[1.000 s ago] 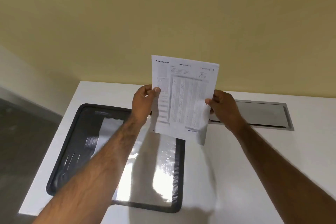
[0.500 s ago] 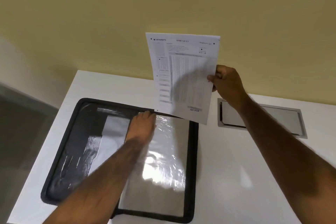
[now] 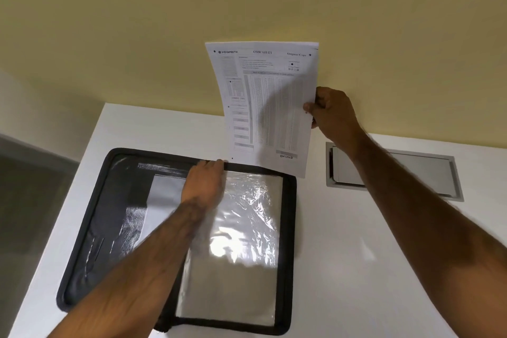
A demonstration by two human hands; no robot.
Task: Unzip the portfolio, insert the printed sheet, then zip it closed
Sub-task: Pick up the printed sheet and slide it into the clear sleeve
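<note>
Right hand [image 3: 333,111] pinches printed sheet [image 3: 270,107]; left hand [image 3: 204,182] presses portfolio [image 3: 90,228] sleeve.

We see a smooth white tabletop [image 3: 343,241] set against a plain pale yellow wall [image 3: 247,3]. A rectangular grey metal hatch [image 3: 417,173] sits flush in the tabletop near its far right edge. To the left lies a dark grey floor [image 3: 24,200].
</note>
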